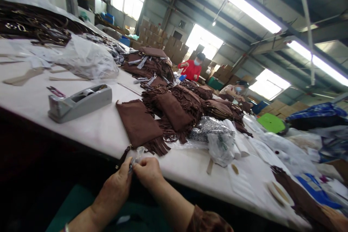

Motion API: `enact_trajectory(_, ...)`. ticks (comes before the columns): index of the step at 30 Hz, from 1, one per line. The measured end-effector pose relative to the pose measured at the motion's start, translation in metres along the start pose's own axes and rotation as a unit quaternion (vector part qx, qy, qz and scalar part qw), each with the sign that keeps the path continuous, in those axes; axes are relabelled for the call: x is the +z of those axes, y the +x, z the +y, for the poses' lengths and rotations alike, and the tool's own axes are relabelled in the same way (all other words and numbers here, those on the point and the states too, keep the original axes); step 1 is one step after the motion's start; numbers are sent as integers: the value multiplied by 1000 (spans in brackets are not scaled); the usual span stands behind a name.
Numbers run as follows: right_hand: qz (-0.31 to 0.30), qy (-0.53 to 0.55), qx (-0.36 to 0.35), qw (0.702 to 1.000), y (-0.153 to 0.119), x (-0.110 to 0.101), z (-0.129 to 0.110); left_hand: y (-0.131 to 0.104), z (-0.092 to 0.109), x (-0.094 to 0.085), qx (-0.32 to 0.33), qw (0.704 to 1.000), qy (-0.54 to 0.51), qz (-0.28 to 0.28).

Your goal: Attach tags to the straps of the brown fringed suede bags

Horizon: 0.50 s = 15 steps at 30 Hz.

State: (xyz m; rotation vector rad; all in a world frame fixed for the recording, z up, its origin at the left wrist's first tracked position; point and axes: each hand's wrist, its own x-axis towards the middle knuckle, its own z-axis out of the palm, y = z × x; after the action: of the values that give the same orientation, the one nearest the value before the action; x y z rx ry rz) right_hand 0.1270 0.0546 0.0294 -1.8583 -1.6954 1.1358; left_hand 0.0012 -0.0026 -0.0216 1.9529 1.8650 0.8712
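At the table's front edge, my left hand (pixel 116 185) and my right hand (pixel 149 172) meet, fingers pinched around a small clear plastic piece (pixel 139 152). A dark strap with a metal clasp (pixel 125 156) hangs beside my left fingers, near the corner of a flat brown fringed pouch (pixel 140 123). The pouch lies on the white table (pixel 89 134), its fringe toward the right. Behind it are piled more brown fringed bags (pixel 174 110). My fingers partly hide what they pinch.
A grey tape dispenser (pixel 81 103) with small purple-handled snips (pixel 56 91) stands left. A plastic bag (pixel 87 58) lies behind it. Right are a speckled wrapped bundle (pixel 210 128), a tape roll (pixel 280 194) and a bare arm at the edge. Two masked people work farther back.
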Motion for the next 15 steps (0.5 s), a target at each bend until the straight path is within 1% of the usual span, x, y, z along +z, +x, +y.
enact_trajectory(2,2,-2,-4,1000,1,1,0,-3,-2,0,31,999,8,20)
enact_trajectory(3,3,-4,-3,1000,1,2,0,-3,-3,0,40,999,15,22)
enact_trajectory(5,7,-8,0,1000,2,3,1,-3,-1,-3,37,999,32,12)
enact_trajectory(7,11,-10,-2,1000,3,4,1,-2,2,-7,13,999,35,1)
enact_trajectory(10,8,6,-11,1000,1,2,1,3,6,-15,-25,999,-24,0)
enact_trajectory(13,-31,79,-2,996,-4,-2,0,10,10,-25,-46,992,-113,-9)
enact_trajectory(15,-62,137,16,988,-8,-4,0,14,14,-32,-84,983,-158,-29)
